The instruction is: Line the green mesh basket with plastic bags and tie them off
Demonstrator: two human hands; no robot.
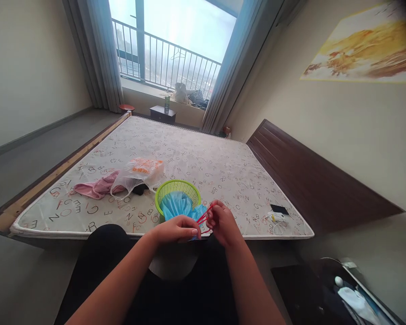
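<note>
A blue plastic bag [177,205] sits bunched inside a lime-green basket [162,187] near the front edge of the bed. Thin red cords [203,217], which look like a drawstring, stretch between my two hands beside the bag. My left hand [177,228] is in front of the basket, back upward, fingers curled over the near ends of the cords. Slightly higher and to the right, my right hand [221,221] pinches the cords between thumb and fingers. Whether the cords are fixed to the bag is hidden by my left hand.
On the bare mattress [203,153], a white plastic bag [144,169] and a pink cloth [99,185] lie left of the basket. A dark phone [279,209] and a white cable [277,220] are at the right. A dark headboard [311,176] borders the right side.
</note>
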